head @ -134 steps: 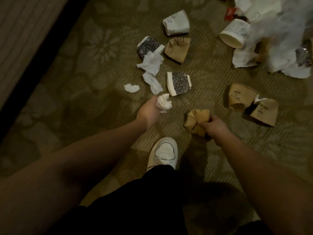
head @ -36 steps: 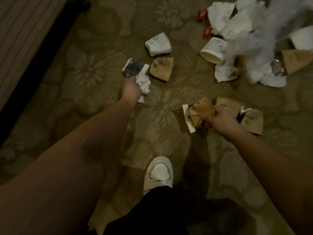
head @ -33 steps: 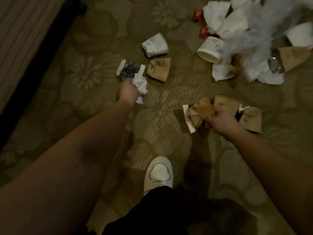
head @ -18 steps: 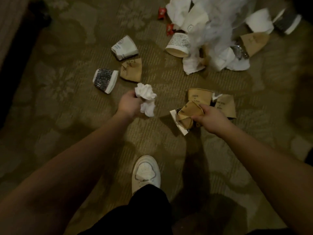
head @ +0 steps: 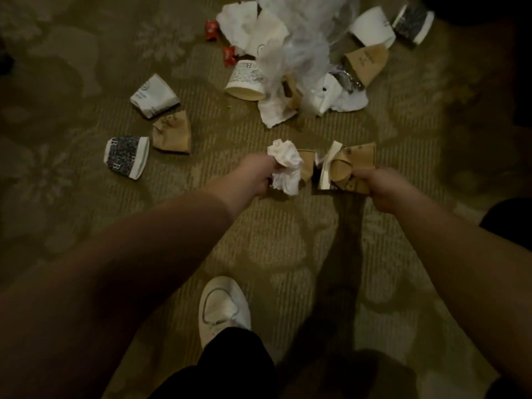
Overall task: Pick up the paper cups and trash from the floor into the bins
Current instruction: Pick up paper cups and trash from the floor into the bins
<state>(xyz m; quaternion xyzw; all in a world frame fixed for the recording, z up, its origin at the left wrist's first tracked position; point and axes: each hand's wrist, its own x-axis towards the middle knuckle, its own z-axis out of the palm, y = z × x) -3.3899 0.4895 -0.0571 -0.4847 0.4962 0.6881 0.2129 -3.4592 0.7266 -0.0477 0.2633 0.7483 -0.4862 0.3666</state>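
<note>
My left hand (head: 254, 175) is closed around a wad of white tissues (head: 285, 167) above the carpet. My right hand (head: 384, 187) grips a bunch of crushed brown paper cups (head: 347, 168) with a white rim showing. The two bundles sit side by side, almost touching. To the left on the floor lie a black patterned cup (head: 126, 156), a flattened brown cup (head: 172, 135) and a white cup (head: 154, 96). A larger heap of cups, tissues and a clear plastic bag (head: 299, 56) lies ahead. No bin is in view.
Patterned olive carpet (head: 86, 82) covers the floor. My white shoe (head: 223, 308) stands below the hands. Two red wrappers (head: 211, 30) lie at the back left of the heap. A dark shape (head: 506, 223) sits at the right edge.
My left hand has carried the tissues rightward, away from the black patterned cup and up beside the right hand's cups. The view has shifted right, toward the heap.
</note>
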